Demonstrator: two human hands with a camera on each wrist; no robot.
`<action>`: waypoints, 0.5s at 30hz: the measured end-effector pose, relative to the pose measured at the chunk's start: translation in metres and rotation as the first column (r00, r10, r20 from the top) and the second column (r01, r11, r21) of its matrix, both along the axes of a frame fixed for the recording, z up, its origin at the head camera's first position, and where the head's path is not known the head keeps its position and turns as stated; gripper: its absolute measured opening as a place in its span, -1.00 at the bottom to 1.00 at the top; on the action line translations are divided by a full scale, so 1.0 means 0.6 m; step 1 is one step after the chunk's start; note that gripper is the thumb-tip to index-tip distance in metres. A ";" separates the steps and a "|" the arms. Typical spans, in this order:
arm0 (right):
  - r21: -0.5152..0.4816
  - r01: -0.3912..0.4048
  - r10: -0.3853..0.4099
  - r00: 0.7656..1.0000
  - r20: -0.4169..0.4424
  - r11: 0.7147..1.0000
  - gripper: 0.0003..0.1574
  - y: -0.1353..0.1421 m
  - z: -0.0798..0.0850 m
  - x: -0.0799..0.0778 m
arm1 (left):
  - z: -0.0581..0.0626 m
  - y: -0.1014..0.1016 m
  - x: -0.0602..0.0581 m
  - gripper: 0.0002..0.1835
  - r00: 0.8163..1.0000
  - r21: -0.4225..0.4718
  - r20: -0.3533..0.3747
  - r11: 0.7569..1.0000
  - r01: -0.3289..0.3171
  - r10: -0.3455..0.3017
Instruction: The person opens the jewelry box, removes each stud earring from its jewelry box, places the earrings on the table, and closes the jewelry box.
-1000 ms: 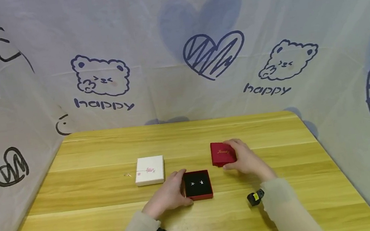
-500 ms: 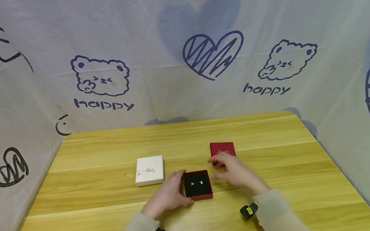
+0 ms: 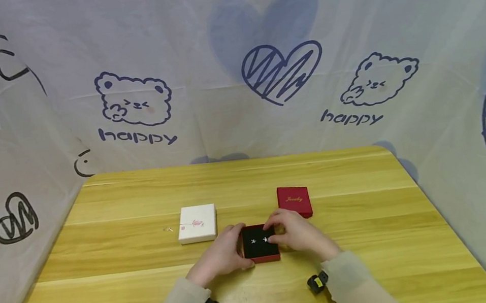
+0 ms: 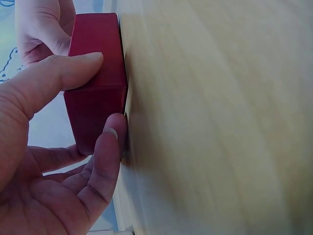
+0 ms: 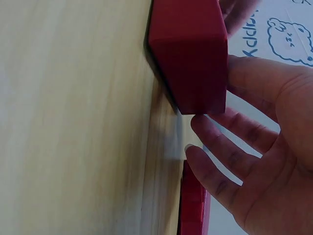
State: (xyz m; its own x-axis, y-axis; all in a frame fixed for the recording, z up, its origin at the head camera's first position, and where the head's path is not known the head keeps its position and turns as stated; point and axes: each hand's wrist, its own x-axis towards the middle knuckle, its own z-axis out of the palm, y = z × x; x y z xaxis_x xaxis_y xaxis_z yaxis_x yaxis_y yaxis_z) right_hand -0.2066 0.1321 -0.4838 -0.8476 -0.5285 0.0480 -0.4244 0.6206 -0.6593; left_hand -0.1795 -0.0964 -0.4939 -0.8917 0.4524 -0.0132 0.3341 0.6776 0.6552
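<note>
A lidless red jewelry box (image 3: 263, 259) with a black insert (image 3: 259, 250) rests on the table. A pair of small silver, flower-like stud earrings (image 3: 253, 241) sits in the insert. My left hand (image 3: 221, 256) grips the box from its left side; in the left wrist view, the thumb (image 4: 80, 71) lies on one red wall and the fingers reach round another. My right hand (image 3: 299, 233) reaches over the box's right edge. Its thumb tip is at the right earring, with the index fingertip a little apart behind it. In the right wrist view, the box (image 5: 195, 73) hides the thumb tip.
The red lid (image 3: 294, 198) with gold lettering lies behind my right hand. A white box (image 3: 197, 224) with a pink flower print stands at the left, and tiny shiny pieces (image 3: 168, 229) lie beside it. The wooden table (image 3: 151, 296) ends at a printed curtain.
My right hand has left the red lid and moved left and toward me, to the right earring in the box. My left hand has stayed on the box.
</note>
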 end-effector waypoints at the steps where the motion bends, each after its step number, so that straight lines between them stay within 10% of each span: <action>1: 0.012 0.001 -0.001 1.000 -0.003 1.000 -0.77 -0.001 0.000 0.000 | 0.000 0.000 0.000 -0.02 1.000 -0.001 -0.003 1.000 0.002 -0.002; 15: 0.095 0.002 0.001 0.999 -0.034 0.996 -0.85 -0.011 -0.003 0.002 | -0.001 0.000 -0.001 -0.02 1.000 -0.004 -0.006 1.000 0.001 -0.001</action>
